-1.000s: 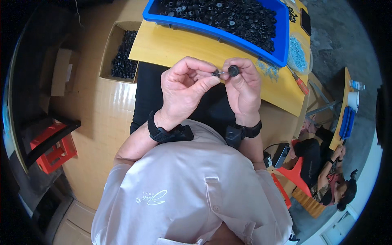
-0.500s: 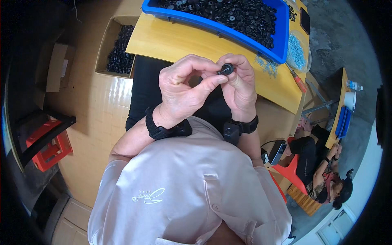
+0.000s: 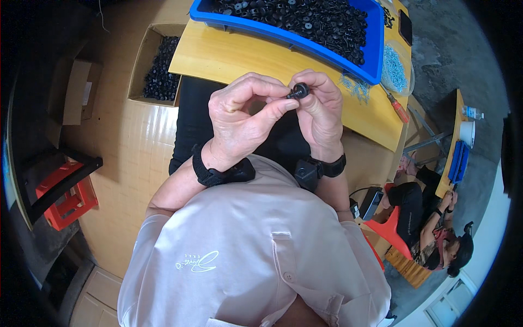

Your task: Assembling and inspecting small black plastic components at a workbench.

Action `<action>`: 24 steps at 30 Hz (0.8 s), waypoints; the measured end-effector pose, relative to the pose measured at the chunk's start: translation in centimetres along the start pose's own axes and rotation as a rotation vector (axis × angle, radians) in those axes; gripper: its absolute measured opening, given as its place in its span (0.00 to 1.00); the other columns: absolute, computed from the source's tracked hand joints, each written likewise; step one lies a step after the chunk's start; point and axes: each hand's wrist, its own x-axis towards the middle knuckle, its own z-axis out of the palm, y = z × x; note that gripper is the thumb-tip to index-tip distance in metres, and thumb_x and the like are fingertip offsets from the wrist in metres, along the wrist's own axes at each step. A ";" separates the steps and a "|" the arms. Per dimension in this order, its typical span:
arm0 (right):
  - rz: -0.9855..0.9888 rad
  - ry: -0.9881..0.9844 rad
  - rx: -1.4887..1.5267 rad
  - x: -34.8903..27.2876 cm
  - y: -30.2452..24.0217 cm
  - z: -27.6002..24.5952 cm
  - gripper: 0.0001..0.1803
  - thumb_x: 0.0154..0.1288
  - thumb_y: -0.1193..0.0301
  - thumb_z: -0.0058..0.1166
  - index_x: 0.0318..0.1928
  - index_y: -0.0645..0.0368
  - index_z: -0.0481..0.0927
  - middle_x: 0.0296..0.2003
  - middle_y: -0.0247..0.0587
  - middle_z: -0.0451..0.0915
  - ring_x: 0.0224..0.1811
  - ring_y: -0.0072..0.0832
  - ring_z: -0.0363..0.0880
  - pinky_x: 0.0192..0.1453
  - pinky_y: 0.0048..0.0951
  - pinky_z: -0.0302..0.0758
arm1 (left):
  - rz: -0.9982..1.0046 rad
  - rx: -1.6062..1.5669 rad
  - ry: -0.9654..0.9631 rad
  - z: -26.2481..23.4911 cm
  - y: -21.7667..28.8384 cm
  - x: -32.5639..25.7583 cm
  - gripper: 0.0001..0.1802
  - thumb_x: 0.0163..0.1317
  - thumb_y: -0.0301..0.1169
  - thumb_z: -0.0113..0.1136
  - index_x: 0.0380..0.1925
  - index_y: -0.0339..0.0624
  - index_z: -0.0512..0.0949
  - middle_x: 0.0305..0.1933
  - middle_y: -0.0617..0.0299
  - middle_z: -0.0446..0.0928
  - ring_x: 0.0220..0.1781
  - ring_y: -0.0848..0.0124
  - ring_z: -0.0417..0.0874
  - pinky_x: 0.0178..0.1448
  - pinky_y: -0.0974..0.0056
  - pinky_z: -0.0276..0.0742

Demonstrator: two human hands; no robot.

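Observation:
A small black part with a round head and a short stem (image 3: 300, 90) is held between my two hands, just off the near edge of the table. My left hand (image 3: 239, 117) pinches the stem end between thumb and fingertips. Curled around the round head from the other side is my right hand (image 3: 322, 114), its thumb below and fingers behind. The fingertips cover some of the part, so its full shape is hidden. Beyond my hands stands a blue tray (image 3: 376, 49) heaped with small black parts (image 3: 310, 24).
A yellow table (image 3: 239, 52) carries the tray, a round container of small light-blue pieces (image 3: 395, 71), a red-handled screwdriver (image 3: 400, 110) and a phone (image 3: 406, 27). A cardboard box (image 3: 139, 68) of black parts is at left. Another person (image 3: 436, 240) sits at right by a second table.
My left hand has shifted slightly left, and the black part has turned a little, so more of its stem shows. My right hand has stayed almost still.

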 end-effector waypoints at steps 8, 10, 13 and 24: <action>0.041 0.006 0.084 -0.2 0.3 -0.3 0.15 0.51 0.75 0.60 0.39 0.66 0.75 0.36 0.35 0.74 0.37 0.20 0.72 0.45 0.20 0.68 | 0.102 0.113 0.007 0.0 0.1 0.0 0.09 0.44 0.18 0.66 0.28 0.33 0.77 0.32 0.55 0.77 0.34 0.73 0.77 0.39 0.71 0.72; 0.050 -0.015 0.103 -0.2 0.5 -0.4 0.14 0.51 0.75 0.60 0.39 0.66 0.75 0.36 0.36 0.74 0.38 0.20 0.72 0.45 0.20 0.68 | 0.118 0.137 0.007 0.0 0.1 0.0 0.09 0.44 0.18 0.66 0.28 0.33 0.77 0.32 0.55 0.77 0.34 0.73 0.77 0.38 0.71 0.72; 0.073 0.001 0.124 -0.5 0.5 -0.4 0.14 0.51 0.75 0.60 0.39 0.67 0.75 0.36 0.36 0.74 0.38 0.21 0.72 0.46 0.20 0.68 | 0.108 0.166 0.020 0.0 0.2 -0.1 0.09 0.44 0.19 0.66 0.28 0.33 0.77 0.31 0.55 0.77 0.33 0.73 0.77 0.37 0.71 0.72; 0.039 -0.052 0.082 -0.5 0.6 -0.4 0.13 0.51 0.75 0.60 0.38 0.67 0.76 0.35 0.38 0.74 0.37 0.22 0.72 0.44 0.21 0.68 | 0.211 0.256 0.048 0.0 0.5 0.0 0.09 0.41 0.23 0.69 0.24 0.34 0.79 0.27 0.56 0.78 0.28 0.72 0.78 0.33 0.72 0.71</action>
